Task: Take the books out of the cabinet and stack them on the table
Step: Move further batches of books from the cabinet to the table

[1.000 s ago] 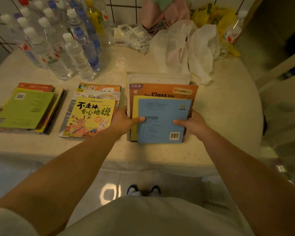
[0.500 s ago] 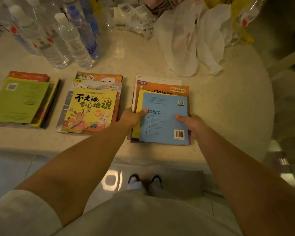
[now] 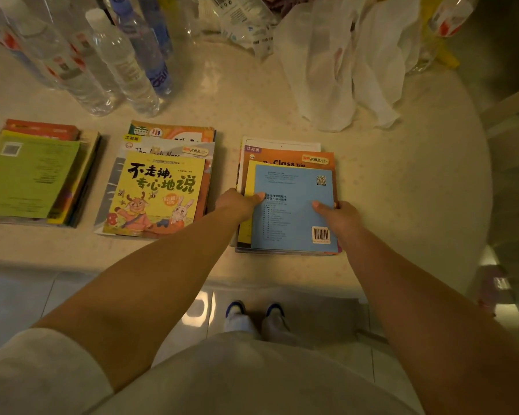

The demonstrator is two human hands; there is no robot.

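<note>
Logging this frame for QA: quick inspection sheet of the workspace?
Surface: pale round table.
Job's things: three book stacks; left stack, middle stack, right stack topped by a blue book.
Clutter: water bottles, white plastic bag at the back.
Grippers: left hand and right hand grip the right stack's sides.
Cables: nothing seen.
Surroundings: tiled floor, shoes.

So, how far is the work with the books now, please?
Done: two stacks lie on the table, one topped by a green book, one by a yellow book. In hand: the left hand and right hand grip the sides of a third stack, topped by a blue book, resting on the table. Left: letting go; the cabinet is out of view, so remaining books cannot be judged.
</note>
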